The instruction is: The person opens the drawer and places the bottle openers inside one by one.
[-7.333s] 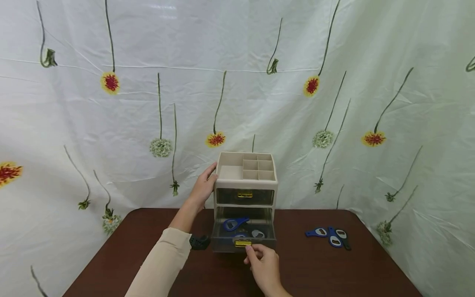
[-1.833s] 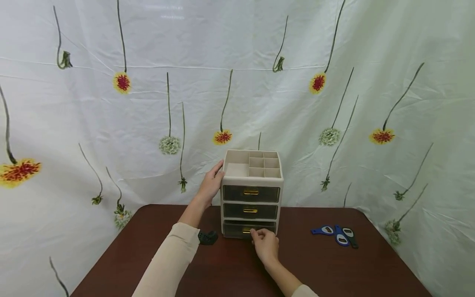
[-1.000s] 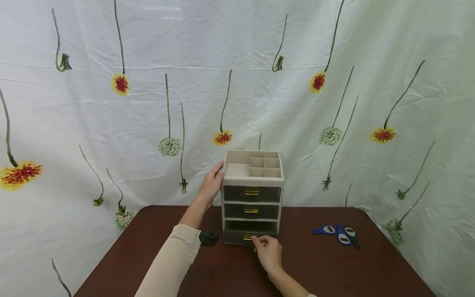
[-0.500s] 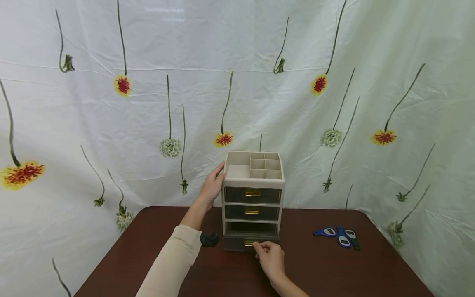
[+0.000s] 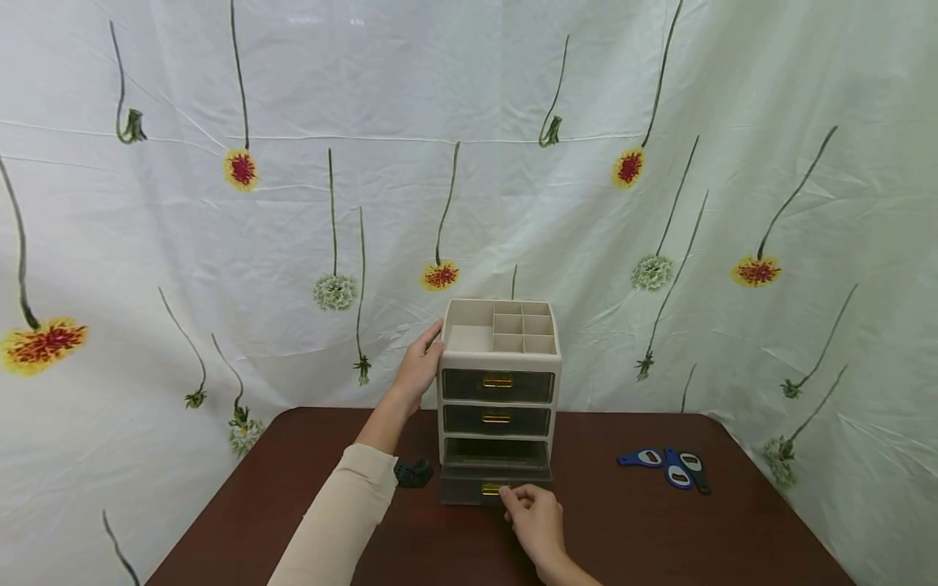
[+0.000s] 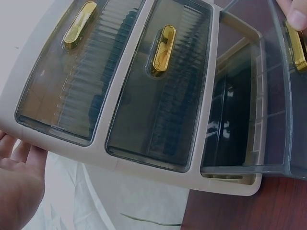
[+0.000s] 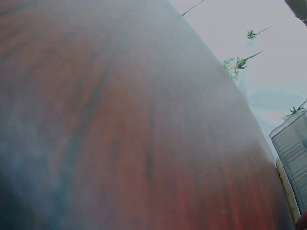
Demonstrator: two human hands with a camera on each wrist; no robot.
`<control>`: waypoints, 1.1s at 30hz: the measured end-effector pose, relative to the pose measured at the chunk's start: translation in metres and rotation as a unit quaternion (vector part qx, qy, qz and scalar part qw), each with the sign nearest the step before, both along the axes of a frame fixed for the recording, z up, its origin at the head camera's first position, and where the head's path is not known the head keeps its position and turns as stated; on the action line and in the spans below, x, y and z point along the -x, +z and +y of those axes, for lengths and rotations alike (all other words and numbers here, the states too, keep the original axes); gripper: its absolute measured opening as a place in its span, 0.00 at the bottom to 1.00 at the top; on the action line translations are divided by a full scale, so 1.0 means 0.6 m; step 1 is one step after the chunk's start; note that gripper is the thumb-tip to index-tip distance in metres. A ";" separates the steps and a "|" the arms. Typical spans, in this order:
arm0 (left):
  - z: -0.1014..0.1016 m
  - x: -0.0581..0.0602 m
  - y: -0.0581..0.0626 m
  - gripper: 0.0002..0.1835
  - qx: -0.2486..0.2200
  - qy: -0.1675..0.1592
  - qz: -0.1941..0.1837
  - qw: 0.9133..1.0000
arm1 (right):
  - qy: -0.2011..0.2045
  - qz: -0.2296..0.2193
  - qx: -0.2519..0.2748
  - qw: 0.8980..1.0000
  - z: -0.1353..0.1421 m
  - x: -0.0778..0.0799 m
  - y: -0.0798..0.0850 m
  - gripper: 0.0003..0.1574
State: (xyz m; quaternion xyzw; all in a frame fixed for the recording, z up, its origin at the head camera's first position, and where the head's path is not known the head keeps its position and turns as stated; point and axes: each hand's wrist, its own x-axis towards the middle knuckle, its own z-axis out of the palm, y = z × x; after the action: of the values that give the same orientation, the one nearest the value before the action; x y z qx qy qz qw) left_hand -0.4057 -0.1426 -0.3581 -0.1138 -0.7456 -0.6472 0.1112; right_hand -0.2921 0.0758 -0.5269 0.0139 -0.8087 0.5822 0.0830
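Note:
A cream drawer organizer (image 5: 501, 359) with three smoky clear drawers stands at the table's far side. Its top drawer (image 5: 469, 386) and middle drawer (image 5: 465, 420) are pushed in. The bottom drawer (image 5: 463, 492) is pulled well out, and no contents show in it. My right hand (image 5: 538, 521) pinches that drawer's gold handle (image 5: 490, 489) between thumb and fingers. My left hand (image 5: 418, 368) rests along the organizer's left side near the top, fingers extended, also visible in the left wrist view. The right wrist view mostly shows tabletop, with the drawer at its right edge.
Two blue bottle openers (image 5: 677, 472) and a dark green bottle opener (image 5: 696, 472) lie on the dark wooden table (image 5: 615, 537) to the right. A black device (image 5: 414, 474) sits by my left cuff. A white flowered cloth (image 5: 396, 98) hangs behind the table.
Earlier the middle drawer stood out with bottle openers inside; now it is pushed in. My right hand has drawn the bottom drawer toward me. The left hand keeps its place on the organizer.

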 end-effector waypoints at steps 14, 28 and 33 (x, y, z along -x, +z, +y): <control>0.001 -0.006 -0.001 0.30 0.000 0.004 0.001 1.000 | 0.019 -0.016 0.015 1.000 0.006 -0.016 -0.001 0.19; 0.002 -0.013 -0.001 0.30 0.002 0.007 -0.002 1.000 | 0.035 0.002 -0.010 0.999 0.014 -0.035 -0.006 0.19; 0.001 -0.013 -0.001 0.30 0.002 0.006 0.005 1.000 | 0.036 0.002 -0.012 0.999 0.017 -0.042 -0.004 0.19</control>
State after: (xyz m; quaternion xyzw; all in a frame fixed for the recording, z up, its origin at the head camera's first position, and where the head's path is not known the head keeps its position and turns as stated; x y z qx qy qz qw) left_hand -0.3977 -0.1417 -0.3585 -0.1123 -0.7469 -0.6446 0.1188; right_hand -0.2669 0.0861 -0.5295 0.0452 -0.8146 0.5748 0.0630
